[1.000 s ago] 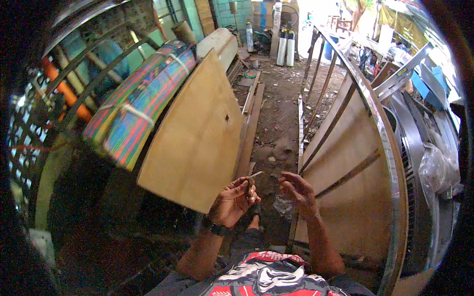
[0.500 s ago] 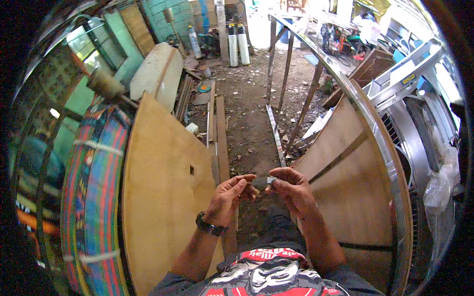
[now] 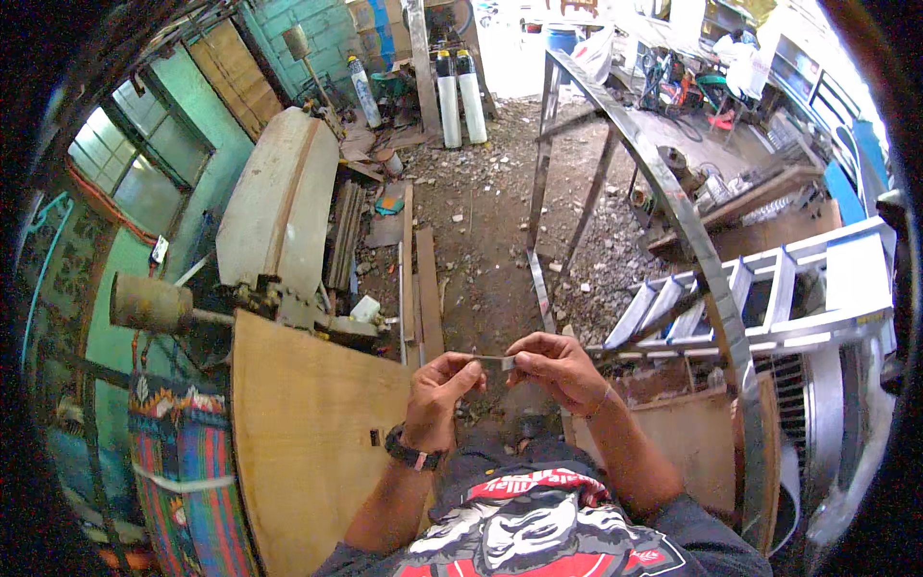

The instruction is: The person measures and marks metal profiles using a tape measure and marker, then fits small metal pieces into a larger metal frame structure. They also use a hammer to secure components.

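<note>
In front of my chest, both hands pinch a small, thin grey strip (image 3: 491,359) that spans the short gap between them. My left hand (image 3: 438,396), with a dark watch on its wrist, closes thumb and forefinger on the left end. The fingers of my right hand (image 3: 562,373) are closed on the other end, where a small pale piece (image 3: 509,363) shows by the thumb. What kind of thing it is, I cannot make out. Below my left forearm stands a plywood panel (image 3: 308,413) with a small square hole.
A long metal frame (image 3: 663,183) curves along the right, beside a silver ladder (image 3: 740,298). Rubble covers the ground (image 3: 481,212). White cylinders (image 3: 460,96) stand far ahead. On the left are a large pale shell (image 3: 274,202) and a striped cloth bundle (image 3: 192,481).
The head view has shifted, bringing more of the ladder and left window in. My hands have come closer together, and the left fingers now grip the strip's other end.
</note>
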`<action>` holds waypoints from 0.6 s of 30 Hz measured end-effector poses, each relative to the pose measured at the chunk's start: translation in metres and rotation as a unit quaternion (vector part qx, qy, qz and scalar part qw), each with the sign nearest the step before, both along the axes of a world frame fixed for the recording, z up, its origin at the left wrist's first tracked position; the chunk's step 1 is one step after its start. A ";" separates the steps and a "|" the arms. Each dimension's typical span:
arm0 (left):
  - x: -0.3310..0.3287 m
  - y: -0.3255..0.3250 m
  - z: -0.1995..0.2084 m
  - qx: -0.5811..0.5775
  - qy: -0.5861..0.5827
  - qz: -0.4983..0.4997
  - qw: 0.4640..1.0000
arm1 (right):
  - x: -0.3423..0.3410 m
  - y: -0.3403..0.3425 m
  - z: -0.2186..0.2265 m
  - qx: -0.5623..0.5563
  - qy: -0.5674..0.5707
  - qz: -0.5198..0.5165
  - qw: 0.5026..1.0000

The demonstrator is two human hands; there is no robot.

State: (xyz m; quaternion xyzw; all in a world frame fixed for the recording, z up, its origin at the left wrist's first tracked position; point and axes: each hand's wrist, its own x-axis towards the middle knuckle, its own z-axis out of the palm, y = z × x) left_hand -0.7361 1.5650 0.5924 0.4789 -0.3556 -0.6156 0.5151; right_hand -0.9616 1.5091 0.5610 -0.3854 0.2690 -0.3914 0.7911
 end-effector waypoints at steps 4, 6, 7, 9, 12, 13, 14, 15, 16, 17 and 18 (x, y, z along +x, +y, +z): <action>0.026 -0.078 -0.008 -0.007 0.050 0.000 0.999 | 0.018 -0.093 0.012 0.003 0.008 0.041 0.999; 0.035 -0.126 -0.008 -0.003 0.084 -0.039 0.996 | 0.025 -0.137 0.004 0.026 -0.012 0.049 0.998; 0.040 -0.151 -0.009 0.002 0.099 -0.060 0.993 | 0.029 -0.159 -0.004 0.040 -0.033 0.052 0.997; 0.052 -0.208 -0.020 0.014 0.053 -0.087 0.995 | 0.039 -0.207 -0.019 0.055 -0.056 0.057 0.995; 0.073 -0.297 -0.040 0.011 0.008 -0.118 0.993 | 0.058 -0.287 -0.047 0.054 -0.050 0.065 0.995; 0.081 -0.330 -0.044 0.006 -0.001 -0.137 0.990 | 0.062 -0.316 -0.054 0.059 -0.079 0.065 0.993; 0.087 -0.365 -0.048 0.001 -0.011 -0.157 0.988 | 0.067 -0.347 -0.058 0.063 -0.107 0.065 0.990; 0.094 -0.400 -0.050 -0.002 -0.019 -0.177 0.984 | 0.074 -0.377 -0.058 0.069 -0.135 0.065 0.986; 0.097 -0.432 -0.055 0.002 0.068 -0.173 0.983 | 0.084 -0.406 -0.065 0.075 -0.157 0.049 0.984; 0.100 -0.463 -0.054 0.012 0.078 -0.183 0.980 | 0.091 -0.430 -0.060 0.082 -0.160 0.021 0.984; 0.101 -0.497 -0.047 0.023 0.088 -0.192 0.977 | 0.098 -0.457 -0.051 0.088 -0.163 -0.006 0.983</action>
